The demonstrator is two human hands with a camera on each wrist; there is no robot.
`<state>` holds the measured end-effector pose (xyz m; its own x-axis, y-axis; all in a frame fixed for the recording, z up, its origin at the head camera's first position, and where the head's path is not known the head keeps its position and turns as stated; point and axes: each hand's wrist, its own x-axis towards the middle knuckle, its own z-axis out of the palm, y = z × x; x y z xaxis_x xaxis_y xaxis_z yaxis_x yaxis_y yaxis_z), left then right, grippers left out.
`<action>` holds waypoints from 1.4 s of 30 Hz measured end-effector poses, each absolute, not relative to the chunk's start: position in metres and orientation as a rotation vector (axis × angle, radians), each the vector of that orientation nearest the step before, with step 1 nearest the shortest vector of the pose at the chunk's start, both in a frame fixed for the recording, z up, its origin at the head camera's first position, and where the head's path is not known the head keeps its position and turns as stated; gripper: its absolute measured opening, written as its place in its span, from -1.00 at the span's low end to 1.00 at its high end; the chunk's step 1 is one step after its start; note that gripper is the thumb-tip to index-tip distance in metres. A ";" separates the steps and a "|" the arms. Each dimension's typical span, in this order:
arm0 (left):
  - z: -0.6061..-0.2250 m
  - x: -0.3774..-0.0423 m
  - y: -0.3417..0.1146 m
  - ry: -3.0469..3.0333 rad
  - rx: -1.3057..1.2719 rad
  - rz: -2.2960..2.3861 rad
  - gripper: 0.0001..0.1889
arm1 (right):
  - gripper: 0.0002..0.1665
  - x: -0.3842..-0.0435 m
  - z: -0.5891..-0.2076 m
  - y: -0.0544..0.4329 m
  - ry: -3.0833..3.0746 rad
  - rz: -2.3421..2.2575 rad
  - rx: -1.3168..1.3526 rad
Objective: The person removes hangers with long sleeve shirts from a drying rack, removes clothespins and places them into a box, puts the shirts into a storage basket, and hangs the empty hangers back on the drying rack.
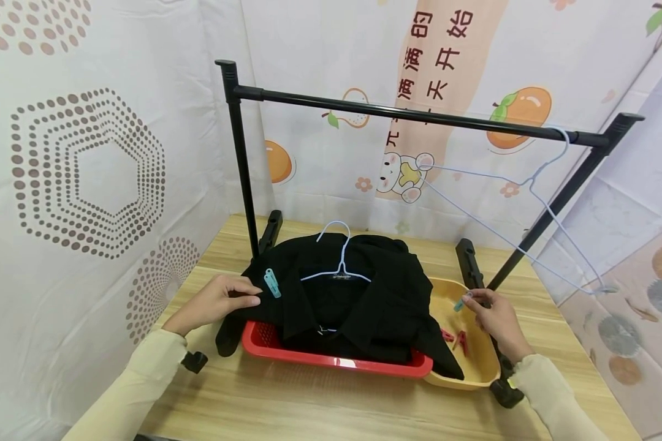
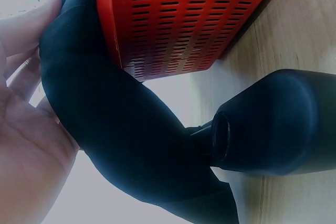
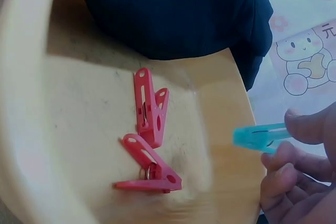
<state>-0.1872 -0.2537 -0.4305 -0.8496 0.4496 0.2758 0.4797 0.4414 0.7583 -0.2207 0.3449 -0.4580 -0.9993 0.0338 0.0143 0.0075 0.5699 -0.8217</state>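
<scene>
"Clock centred on the middle of the head view: what's largest?"

"The printed curtains (image 1: 320, 49), from nine round through twelve to three. Next the wood-grain table (image 1: 254, 404), spread across six, and standing on it the black rack (image 1: 397, 113), its rail crossing twelve."

"After those?"

"The black shirt (image 1: 386, 288), at six, heaped on the red basket (image 1: 336, 362), whose near rim shows below it. Just beside that, at four, is the yellow basin (image 1: 477, 358); part of the shirt hangs over it."

"Any hangers?"

"Two, pale blue. The rail hanger (image 1: 532, 182) hooks over the bar and hangs towards three; the shirt hanger (image 1: 342, 267) sits inside the collar at six, hook upward."

"And the hands?"

"Left hand (image 1: 226, 299) at eight, its thumb and fingers closing on the shirt's edge with the cloth between them. Right hand (image 1: 495, 315) at four, by the basin's rim, thumb and fingertips clamped on a teal clip (image 3: 257, 137)."

"Smallest things?"

"Clips. A second teal clip (image 1: 273, 283) is on the shirt between seven and eight, near the left fingertips. Two red clips (image 3: 152, 124) lie in the basin between four and five; whether they touch, I can't tell."
</scene>
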 end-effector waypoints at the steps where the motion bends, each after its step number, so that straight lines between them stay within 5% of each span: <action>1: -0.431 -0.187 -0.254 -2.641 -0.851 -1.398 -0.82 | -0.41 -0.221 -0.459 0.346 -2.775 1.402 -0.023; 14: -0.431 -0.189 -0.253 -2.653 -0.837 -1.400 -0.83 | -0.66 -0.230 -0.462 0.344 -2.940 0.752 0.318; 42: -0.433 -0.187 -0.256 -2.623 -0.861 -1.424 -0.82 | -0.56 -0.231 -0.464 0.338 -2.955 0.709 0.426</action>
<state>-0.1872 -0.2556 -0.4335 -0.8457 0.4521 0.2835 0.4840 0.4262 0.7643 -0.2306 0.3376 -0.4641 -0.9588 -0.2503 0.1342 -0.2839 0.8549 -0.4342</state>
